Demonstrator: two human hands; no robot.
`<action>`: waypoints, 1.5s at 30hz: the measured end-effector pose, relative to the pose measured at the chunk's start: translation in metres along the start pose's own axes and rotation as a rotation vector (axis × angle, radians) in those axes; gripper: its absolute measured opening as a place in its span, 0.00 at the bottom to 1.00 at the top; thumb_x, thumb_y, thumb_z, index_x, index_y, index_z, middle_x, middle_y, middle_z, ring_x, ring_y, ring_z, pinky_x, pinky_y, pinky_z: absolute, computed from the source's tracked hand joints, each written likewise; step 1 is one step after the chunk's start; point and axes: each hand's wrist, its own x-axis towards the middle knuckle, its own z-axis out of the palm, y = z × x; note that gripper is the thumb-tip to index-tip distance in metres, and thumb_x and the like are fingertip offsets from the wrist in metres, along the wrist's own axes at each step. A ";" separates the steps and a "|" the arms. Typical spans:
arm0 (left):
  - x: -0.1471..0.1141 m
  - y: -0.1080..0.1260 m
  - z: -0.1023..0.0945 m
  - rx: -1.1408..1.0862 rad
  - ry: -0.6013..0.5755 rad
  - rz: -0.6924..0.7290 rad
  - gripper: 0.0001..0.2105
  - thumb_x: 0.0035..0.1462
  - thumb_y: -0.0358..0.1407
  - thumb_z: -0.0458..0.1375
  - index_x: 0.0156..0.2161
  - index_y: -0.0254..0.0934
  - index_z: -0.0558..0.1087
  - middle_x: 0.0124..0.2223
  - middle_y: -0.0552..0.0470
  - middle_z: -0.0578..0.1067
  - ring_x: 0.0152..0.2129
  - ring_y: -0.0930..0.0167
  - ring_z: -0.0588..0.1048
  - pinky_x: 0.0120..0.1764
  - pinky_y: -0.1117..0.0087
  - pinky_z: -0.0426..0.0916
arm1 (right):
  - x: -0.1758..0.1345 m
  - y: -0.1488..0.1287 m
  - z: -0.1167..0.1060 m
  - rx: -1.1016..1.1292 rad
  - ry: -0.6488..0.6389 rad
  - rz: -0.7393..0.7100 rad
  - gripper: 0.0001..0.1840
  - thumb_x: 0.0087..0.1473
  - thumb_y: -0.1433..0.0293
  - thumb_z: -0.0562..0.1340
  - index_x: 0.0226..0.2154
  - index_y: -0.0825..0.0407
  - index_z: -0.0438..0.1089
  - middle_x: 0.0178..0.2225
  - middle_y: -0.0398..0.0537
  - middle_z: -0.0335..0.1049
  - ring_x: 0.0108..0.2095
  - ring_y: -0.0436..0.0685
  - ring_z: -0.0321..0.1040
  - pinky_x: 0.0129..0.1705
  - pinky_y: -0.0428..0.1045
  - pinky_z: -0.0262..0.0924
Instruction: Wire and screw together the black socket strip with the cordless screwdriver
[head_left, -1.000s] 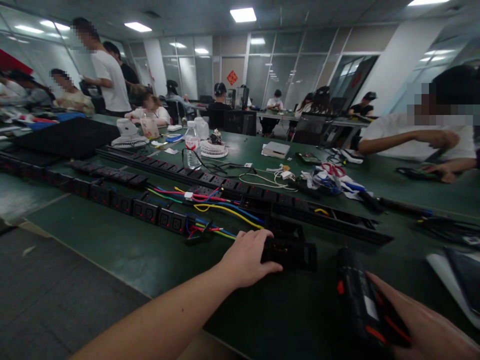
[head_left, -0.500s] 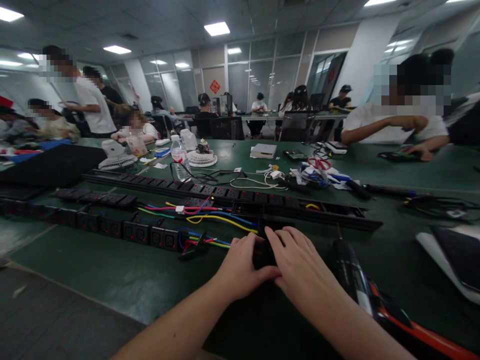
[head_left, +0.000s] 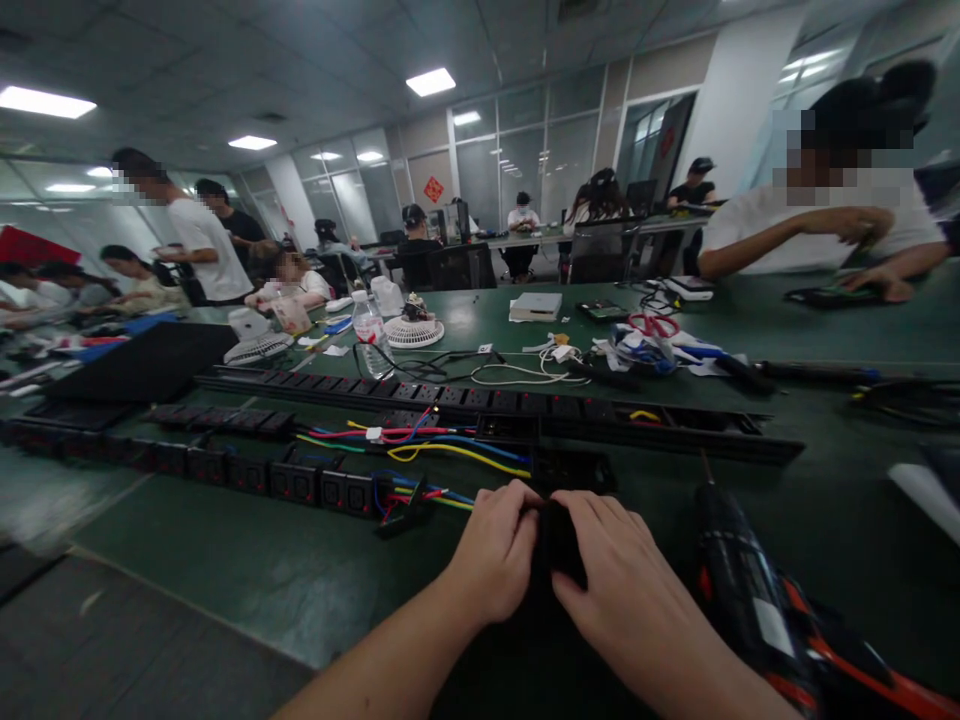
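Observation:
Low over the near part of the green table, my left hand [head_left: 496, 560] is closed with its fingers curled at the left side of a small black part [head_left: 561, 542]. My right hand [head_left: 619, 565] grips the same part from the right, thumb below and fingers over the top. Most of its shape is hidden between the hands. Just beyond my fingertips lies a black plastic housing [head_left: 577, 467]. Yellow, blue and red wires [head_left: 457, 450] run left from near it. A row of black socket modules [head_left: 292, 482] lies left of my hands.
A cordless drill [head_left: 750, 575] lies at my right. Behind the wires stretches a long black socket rail [head_left: 450, 395]. Farther back are a water bottle [head_left: 371, 330], a white fan part [head_left: 412, 333], a white box [head_left: 535, 306] and red-handled scissors [head_left: 652, 325]. A co-worker [head_left: 832, 225] sits across the table.
My hands have drawn back slightly from the black housing, which now shows beyond them. The small black part stays between my hands. The view has shifted a little.

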 end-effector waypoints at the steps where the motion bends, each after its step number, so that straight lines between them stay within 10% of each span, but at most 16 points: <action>1: -0.001 0.000 0.000 0.012 0.007 -0.001 0.08 0.64 0.32 0.46 0.40 0.40 0.68 0.38 0.53 0.72 0.37 0.67 0.68 0.42 0.65 0.60 | -0.001 0.000 0.001 0.046 0.002 0.006 0.24 0.44 0.78 0.61 0.48 0.55 0.64 0.46 0.54 0.69 0.47 0.64 0.64 0.50 0.61 0.59; 8: -0.005 0.004 -0.003 0.013 0.064 0.020 0.08 0.64 0.34 0.45 0.38 0.39 0.67 0.35 0.52 0.70 0.35 0.68 0.67 0.40 0.66 0.60 | -0.006 -0.002 0.002 0.339 0.000 0.099 0.22 0.50 0.76 0.59 0.48 0.48 0.59 0.43 0.47 0.68 0.46 0.59 0.65 0.49 0.57 0.58; 28: -0.004 0.006 -0.006 -0.027 0.035 -0.030 0.09 0.64 0.34 0.46 0.37 0.39 0.68 0.35 0.54 0.72 0.36 0.69 0.68 0.41 0.68 0.61 | -0.004 -0.001 -0.007 0.045 -0.035 -0.013 0.13 0.52 0.68 0.60 0.41 0.47 0.60 0.38 0.48 0.71 0.37 0.64 0.72 0.35 0.56 0.62; 45: -0.004 -0.001 -0.004 -0.105 0.048 -0.069 0.10 0.65 0.38 0.46 0.36 0.38 0.67 0.34 0.54 0.71 0.35 0.69 0.67 0.40 0.68 0.61 | -0.003 0.006 -0.012 0.280 -0.059 0.105 0.17 0.50 0.67 0.63 0.41 0.45 0.56 0.35 0.44 0.70 0.38 0.60 0.71 0.38 0.54 0.61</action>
